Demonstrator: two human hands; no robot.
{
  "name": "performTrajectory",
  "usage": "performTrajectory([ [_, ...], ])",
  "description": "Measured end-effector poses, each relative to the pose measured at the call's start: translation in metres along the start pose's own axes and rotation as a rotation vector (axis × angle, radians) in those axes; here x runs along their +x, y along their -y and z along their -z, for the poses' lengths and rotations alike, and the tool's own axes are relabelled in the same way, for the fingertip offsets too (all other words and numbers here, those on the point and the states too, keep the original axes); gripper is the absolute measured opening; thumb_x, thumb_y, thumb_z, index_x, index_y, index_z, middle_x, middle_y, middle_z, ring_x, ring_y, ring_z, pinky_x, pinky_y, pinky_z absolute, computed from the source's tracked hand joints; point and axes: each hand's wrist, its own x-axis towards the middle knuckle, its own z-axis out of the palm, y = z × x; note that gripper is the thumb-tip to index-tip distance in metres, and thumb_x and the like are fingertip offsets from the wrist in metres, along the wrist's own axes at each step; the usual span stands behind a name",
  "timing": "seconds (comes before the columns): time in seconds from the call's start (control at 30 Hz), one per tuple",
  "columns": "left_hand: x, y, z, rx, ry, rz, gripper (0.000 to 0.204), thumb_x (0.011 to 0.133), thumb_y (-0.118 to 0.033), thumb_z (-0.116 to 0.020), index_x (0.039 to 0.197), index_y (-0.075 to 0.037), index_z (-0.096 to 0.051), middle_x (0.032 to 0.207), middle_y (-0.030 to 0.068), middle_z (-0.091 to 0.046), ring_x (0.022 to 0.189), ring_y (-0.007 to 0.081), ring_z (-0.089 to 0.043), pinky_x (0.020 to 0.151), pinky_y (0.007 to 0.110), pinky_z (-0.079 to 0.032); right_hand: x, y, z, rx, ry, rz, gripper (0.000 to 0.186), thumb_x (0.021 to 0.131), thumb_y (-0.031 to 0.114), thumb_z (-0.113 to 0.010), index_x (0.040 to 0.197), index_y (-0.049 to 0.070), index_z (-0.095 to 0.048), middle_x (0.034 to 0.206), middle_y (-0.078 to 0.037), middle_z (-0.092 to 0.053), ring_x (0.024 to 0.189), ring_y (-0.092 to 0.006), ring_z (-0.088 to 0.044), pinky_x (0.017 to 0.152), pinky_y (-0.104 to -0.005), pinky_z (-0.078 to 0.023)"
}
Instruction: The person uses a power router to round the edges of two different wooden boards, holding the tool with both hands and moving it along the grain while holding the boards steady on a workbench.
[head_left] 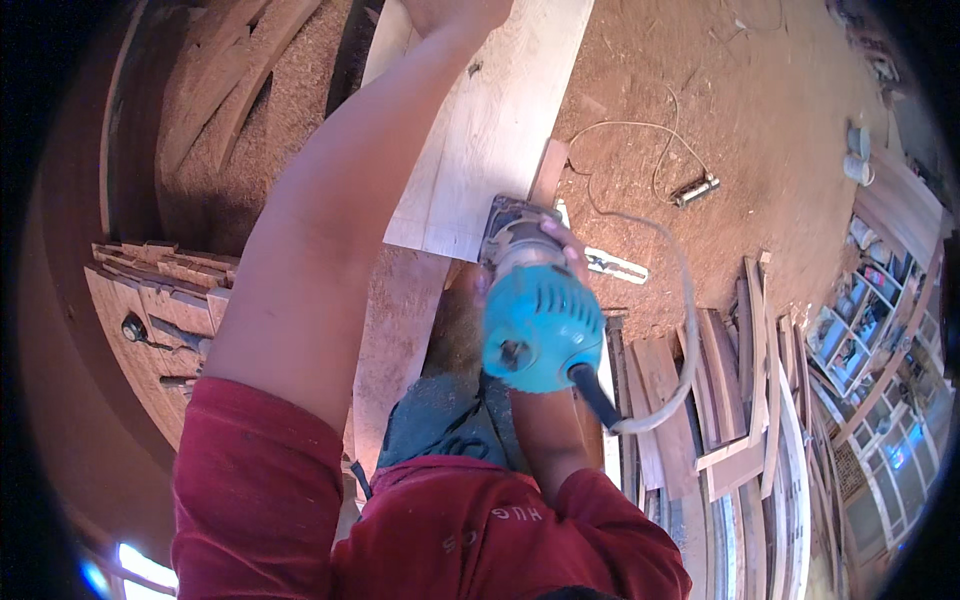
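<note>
A teal trim router (540, 325) is held in my right hand (568, 245), whose fingers wrap round its lower body. The router's base sits at the near right corner of a wide pale board (495, 135). My left arm stretches across to the far part of this board. At the top edge of the view, my left hand (460, 12) is over the board, its fingers cut off by the frame. A reddish wood strip (548, 175) juts out along the board's right edge, beside the router. Below it a silvery metal piece (618, 266), perhaps a clamp, sticks out to the right.
The router's pale cord (685, 330) loops off to the right. A socket block (695, 190) with a thin cable lies on the sawdust-covered ground. Long planks (720, 380) are stacked at the lower right. At the left are wood offcuts (165, 270) and curved timber pieces (245, 100).
</note>
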Motion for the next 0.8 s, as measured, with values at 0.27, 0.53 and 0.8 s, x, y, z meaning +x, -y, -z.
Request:
performTrajectory([
  [0.27, -0.001, -0.001, 0.002, -0.001, -0.052, -0.014, 0.069, 0.102, -0.052, -0.043, 0.158, -0.011, -0.04, 0.163, 0.0303, -0.029, 0.147, 0.0482, -0.035, 0.115, 0.068, -0.027, 0.126, -0.07, -0.064, 0.092, -0.107, 0.067, 0.068, 0.088, 0.029, -0.077, 0.145, 0.011, -0.045, 0.125, -0.016, -0.062, 0.113, -0.0294, -0.063, 0.094, -0.0433, -0.054],
  [0.53, 0.002, -0.001, -0.008, 0.009, -0.108, -0.011, 0.07, 0.099, -0.052, -0.047, 0.156, -0.012, -0.043, 0.161, 0.0307, -0.033, 0.146, 0.0483, -0.037, 0.114, 0.069, -0.028, 0.161, -0.061, -0.065, -0.032, -0.079, 0.01, 0.058, 0.092, 0.042, -0.074, 0.136, 0.012, -0.053, 0.121, -0.009, -0.064, 0.109, -0.0241, -0.065, 0.088, -0.038, -0.057],
  [0.8, 0.001, -0.006, -0.01, -0.008, -0.077, -0.004, 0.07, 0.1, -0.053, -0.045, 0.156, -0.012, -0.042, 0.163, 0.0291, -0.032, 0.147, 0.0474, -0.036, 0.115, 0.067, -0.027, -0.028, 0.033, 0.002, 0.041, -0.055, -0.135, 0.082, 0.077, 0.038, -0.089, 0.141, 0.01, -0.046, 0.115, -0.02, -0.067, 0.105, -0.0376, -0.067, 0.092, -0.0526, -0.054],
])
